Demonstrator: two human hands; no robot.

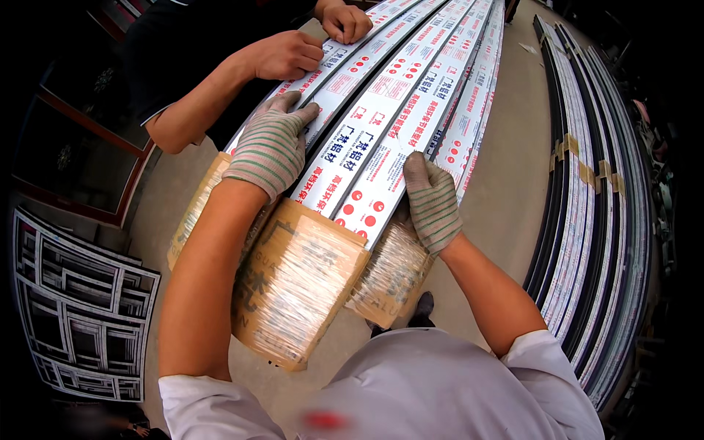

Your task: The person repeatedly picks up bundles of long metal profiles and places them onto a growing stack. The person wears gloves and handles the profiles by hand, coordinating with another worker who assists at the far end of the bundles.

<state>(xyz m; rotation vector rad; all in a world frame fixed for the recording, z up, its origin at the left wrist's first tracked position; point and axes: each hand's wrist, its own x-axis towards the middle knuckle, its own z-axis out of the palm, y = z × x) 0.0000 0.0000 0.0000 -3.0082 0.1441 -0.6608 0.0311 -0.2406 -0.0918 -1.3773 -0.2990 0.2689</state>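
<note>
Head view: we're looking down a bundle of long profiles (396, 110) wrapped in white printed film, running away from us toward the top of the picture. Our left hand (270, 143), in a striped knit glove, lies flat with fingers spread on the left profiles, pressing and not gripping. Our right hand (433, 202), gloved the same, rests palm down at the bundle's right edge, fingers together, holding nothing.

How far along, as we judge it: the near ends already wear cardboard caps (297, 282) bound in clear stretch film, so this end looks finished. Beyond the caps the profiles lie loose side by side, with no tape or strapping showing on that stretch, so the length seems yet to be secured.

Further up, a co-worker's bare hands (293, 55) sit on the same profiles, one flat, one curled at the far left edge; whether it grips we cannot tell.

Now the room. On the right there's a strip of bare floor (506, 183), then a second stack of profiles (587, 198) banded with brown tape, well apart from ours. On the left the co-worker stands close, and a white grille (81, 315) lies low left. The capped ends overhang toward our body.
</note>
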